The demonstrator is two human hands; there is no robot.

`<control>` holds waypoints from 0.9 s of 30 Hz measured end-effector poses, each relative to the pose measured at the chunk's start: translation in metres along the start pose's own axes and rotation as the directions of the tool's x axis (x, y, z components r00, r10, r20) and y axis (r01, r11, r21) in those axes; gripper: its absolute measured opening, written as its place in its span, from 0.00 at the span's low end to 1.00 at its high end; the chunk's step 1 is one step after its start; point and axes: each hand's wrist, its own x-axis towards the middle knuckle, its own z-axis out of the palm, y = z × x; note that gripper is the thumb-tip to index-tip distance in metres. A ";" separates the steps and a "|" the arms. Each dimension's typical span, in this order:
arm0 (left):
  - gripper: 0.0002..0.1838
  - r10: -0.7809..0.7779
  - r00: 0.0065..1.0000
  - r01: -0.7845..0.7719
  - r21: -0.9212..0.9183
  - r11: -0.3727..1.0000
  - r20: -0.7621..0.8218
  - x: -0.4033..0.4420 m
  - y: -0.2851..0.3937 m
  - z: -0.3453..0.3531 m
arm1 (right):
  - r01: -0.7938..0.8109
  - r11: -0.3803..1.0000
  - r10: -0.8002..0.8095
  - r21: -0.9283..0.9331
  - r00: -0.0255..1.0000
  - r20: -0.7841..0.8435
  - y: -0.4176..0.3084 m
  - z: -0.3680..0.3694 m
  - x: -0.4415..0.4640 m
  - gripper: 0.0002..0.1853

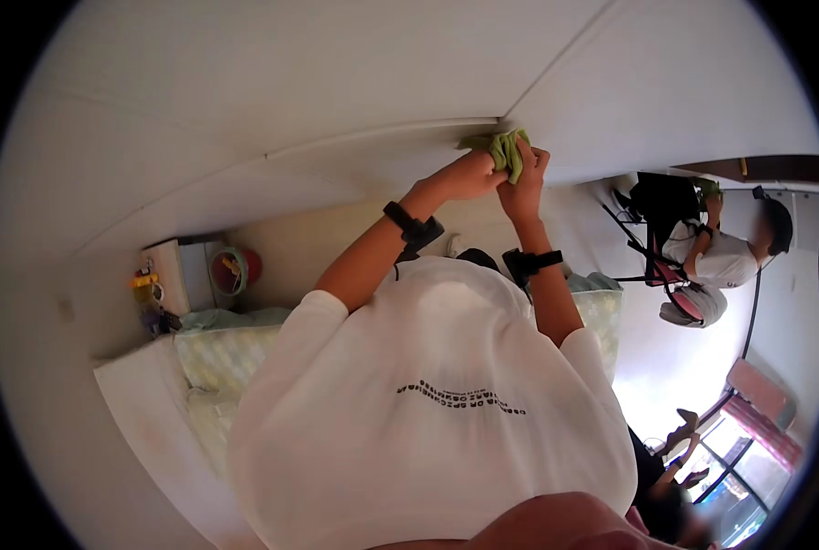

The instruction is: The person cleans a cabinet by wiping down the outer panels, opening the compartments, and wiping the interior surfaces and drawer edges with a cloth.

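Observation:
A crumpled green cloth (pixel 512 154) is bunched between my two hands, up against the white panelled surface (pixel 382 73) near a corner where its seams meet. My left hand (pixel 469 177) is closed on the cloth from the left, knuckles forward. My right hand (pixel 523 188) grips it from the right, its fingers bent over the folds. The hands touch or nearly touch, and one flap of cloth sticks out to the left along the ledge (pixel 382 130). Black bands circle both wrists.
Behind my torso lies a bed with a patterned pale-green sheet (pixel 226 353). To the left stand a red-and-green bucket (pixel 235 271) and a small white cabinet (pixel 169 275). At right a person (pixel 721 257) sits on a chair holding something green; another person (pixel 661 500) is lower right, by a window.

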 end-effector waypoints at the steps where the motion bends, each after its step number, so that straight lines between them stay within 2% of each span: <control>1: 0.16 0.008 0.993 -0.016 0.069 0.997 0.117 -0.001 0.020 -0.001 | 0.010 1.000 -0.010 0.002 1.000 -0.024 0.008 -0.011 0.002 0.39; 2: 0.17 0.123 0.989 -0.132 0.110 0.985 0.081 -0.006 0.042 -0.003 | 0.068 0.997 -0.067 0.035 0.997 -0.037 0.010 -0.026 0.010 0.34; 3: 0.17 0.129 0.987 -0.140 0.115 0.983 0.095 -0.007 0.065 -0.008 | 0.061 0.998 -0.059 0.030 0.997 -0.051 0.017 -0.039 0.017 0.34; 5: 0.17 0.322 0.940 -0.342 0.378 0.860 0.117 -0.015 0.099 -0.014 | 0.175 0.984 -0.174 0.015 0.984 -0.027 0.025 -0.059 0.021 0.33; 6: 0.17 0.313 0.942 -0.336 0.369 0.867 0.122 -0.016 0.108 -0.009 | 0.211 0.977 -0.210 0.030 0.976 -0.054 0.019 -0.074 0.025 0.33; 8: 0.15 0.462 0.878 -0.446 0.561 0.698 0.124 -0.012 0.120 -0.008 | 0.247 0.969 -0.246 0.027 0.968 -0.048 0.018 -0.090 0.032 0.32; 9: 0.15 0.461 0.878 -0.447 0.558 0.699 0.127 -0.012 0.126 -0.010 | 0.287 0.958 -0.286 0.017 0.957 -0.035 0.021 -0.099 0.033 0.32; 11: 0.12 0.619 0.784 -0.488 0.663 0.567 0.048 -0.013 0.137 -0.017 | 0.306 0.951 -0.307 -0.035 0.952 -0.007 0.033 -0.112 0.045 0.32; 12: 0.12 0.608 0.792 -0.482 0.660 0.576 0.048 -0.010 0.142 -0.023 | 0.354 0.934 -0.355 -0.035 0.935 -0.002 0.040 -0.116 0.055 0.31; 13: 0.11 0.691 0.723 -0.542 0.625 0.561 0.006 -0.007 0.147 -0.027 | 0.386 0.922 -0.386 -0.032 0.922 0.012 0.046 -0.123 0.057 0.29; 14: 0.10 0.766 0.640 -0.601 0.583 0.547 -0.058 -0.006 0.149 -0.023 | 0.321 0.941 -0.322 -0.106 0.947 0.001 0.052 -0.144 0.061 0.27; 15: 0.10 0.759 0.648 -0.596 0.580 0.556 -0.061 -0.006 0.142 -0.024 | 0.268 0.948 -0.278 -0.173 0.960 -0.035 0.065 -0.156 0.074 0.25; 16: 0.09 0.796 0.599 -0.556 0.670 0.491 -0.087 -0.006 0.131 -0.028 | 0.193 0.927 -0.289 -0.321 0.913 -0.287 0.084 -0.161 0.087 0.17; 17: 0.09 0.826 0.552 -0.501 0.747 0.437 -0.113 -0.011 0.124 -0.029 | 0.214 0.957 -0.285 -0.196 0.817 -0.501 0.111 -0.177 0.109 0.12; 18: 0.09 0.831 0.512 -0.398 0.797 0.454 -0.218 -0.014 0.127 -0.031 | 0.134 0.991 -0.118 -0.025 0.758 -0.642 0.137 -0.200 0.135 0.08; 19: 0.11 0.844 0.462 -0.312 0.840 0.444 -0.274 -0.015 0.116 -0.039 | 0.070 0.976 0.097 0.207 0.710 -0.697 0.109 -0.218 0.158 0.05; 20: 0.14 0.851 0.411 -0.227 0.867 0.444 -0.328 -0.018 0.106 -0.045 | 0.202 0.961 0.024 0.189 0.617 -0.786 0.150 -0.230 0.180 0.07; 21: 0.14 0.835 0.430 -0.223 0.855 0.468 -0.345 -0.019 0.104 -0.046 | 0.296 0.919 0.042 0.262 0.586 -0.810 0.112 -0.229 0.188 0.11; 23: 0.33 0.853 0.273 -0.003 0.886 0.463 -0.444 -0.007 0.105 -0.062 | 0.223 0.974 -0.069 0.045 0.480 -0.874 0.131 -0.220 0.204 0.20; 24: 0.33 0.848 0.286 0.011 0.887 0.462 -0.446 0.005 0.096 -0.070 | 0.218 0.974 -0.055 0.062 0.491 -0.869 0.123 -0.206 0.201 0.20; 26: 0.26 0.943 0.222 0.211 0.956 0.203 -0.249 0.021 0.075 -0.077 | 0.252 0.965 -0.080 0.068 0.535 -0.841 0.097 -0.168 0.178 0.22; 27: 0.26 0.933 0.254 0.210 0.957 0.203 -0.253 0.023 0.074 -0.079 | 0.254 0.966 -0.188 -0.036 0.603 -0.776 0.114 -0.154 0.167 0.26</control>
